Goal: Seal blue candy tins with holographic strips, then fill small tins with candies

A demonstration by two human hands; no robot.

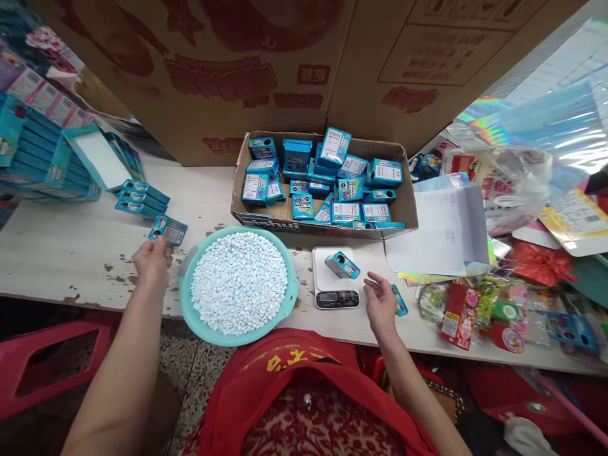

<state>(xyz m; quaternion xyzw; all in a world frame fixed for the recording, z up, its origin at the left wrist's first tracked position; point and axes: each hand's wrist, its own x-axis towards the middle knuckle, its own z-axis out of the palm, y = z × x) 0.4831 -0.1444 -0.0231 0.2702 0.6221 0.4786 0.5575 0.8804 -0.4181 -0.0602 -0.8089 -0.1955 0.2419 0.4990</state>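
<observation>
My left hand (pixel 154 258) is closed on the lower edge of a flat blue candy box (pixel 168 229) at the left of the table. Several more flat boxes (pixel 141 199) lie fanned out just beyond it. A turquoise basin (pixel 293 288) full of small white candies (pixel 240 282) stands between my hands. On the white digital scale (pixel 325 276) a filled-out blue candy box (pixel 342 265) lies tilted. My right hand (pixel 379 299) is beside the scale, fingers apart and holding nothing. Partly behind that hand lies another blue box (pixel 399 301).
A shallow cardboard carton (pixel 266 223) of blue candy boxes stands behind the basin and scale. A large brown carton (pixel 294 76) rises behind it. Stacked blue boxes (pixel 42 155) are at far left. White paper (pixel 437 231) and packaged sweets (pixel 460 315) lie to the right.
</observation>
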